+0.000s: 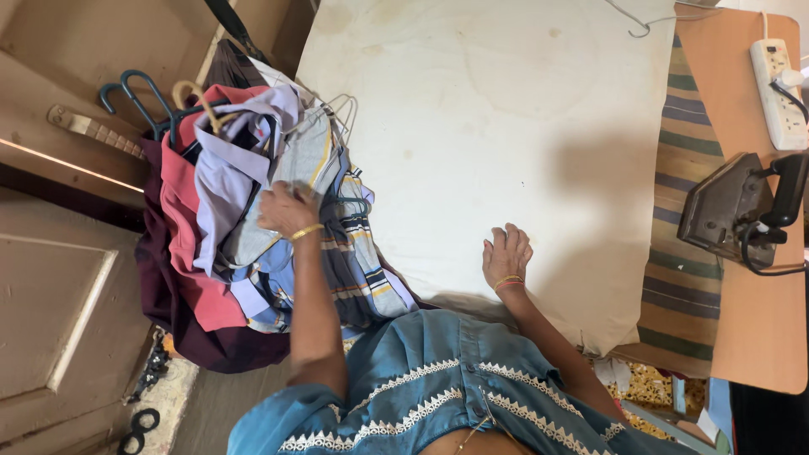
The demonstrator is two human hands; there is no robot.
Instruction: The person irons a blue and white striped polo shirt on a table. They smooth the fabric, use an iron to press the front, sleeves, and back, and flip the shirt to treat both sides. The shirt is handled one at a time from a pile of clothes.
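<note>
While the left hand (285, 208) closes its fingers on a grey shirt (308, 160) atop the heap of hung clothes (227, 244) just left of the white ironing pad (497, 143), the right hand (506, 255) lies flat and open on that pad's near edge, holding nothing. An iron (729, 211) stands right of the pad, below a power strip (779, 84).

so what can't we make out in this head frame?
- Left hand fingers: buried in the pile of clothes on hangers, so the grip and which garment it has are unclear.
- Iron: soleplate faces away; its cord runs off the right edge.
- Wire hanger at the top: cut off by the frame edge.
- Scissors on the floor: partly cropped at the bottom edge.
- Right hand lies flat on the white cloth; nothing visible under it.
</note>
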